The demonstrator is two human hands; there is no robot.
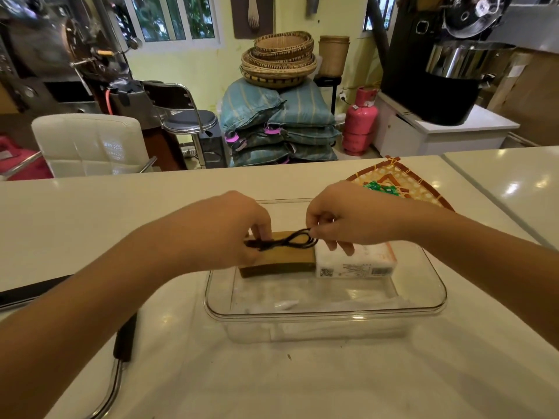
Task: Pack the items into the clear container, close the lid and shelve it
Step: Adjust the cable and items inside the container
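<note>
— Two bare hands over a glossy cream countertop [302, 373]; stacked woven baskets [279, 60] and a pink gas cylinder [361, 124] behind. What's inside?

— The clear rectangular plastic container [326, 311], lidless, holds a brown wooden block [279, 261] touching a white tissue pack [355, 261].

— And the hands?

— Left hand [223, 228] and right hand [344, 216] each pinch an end of a looped black cord [287, 241] above the block.

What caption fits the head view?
Both hands, left hand and right hand, hold a black cord above the clear container.
</note>
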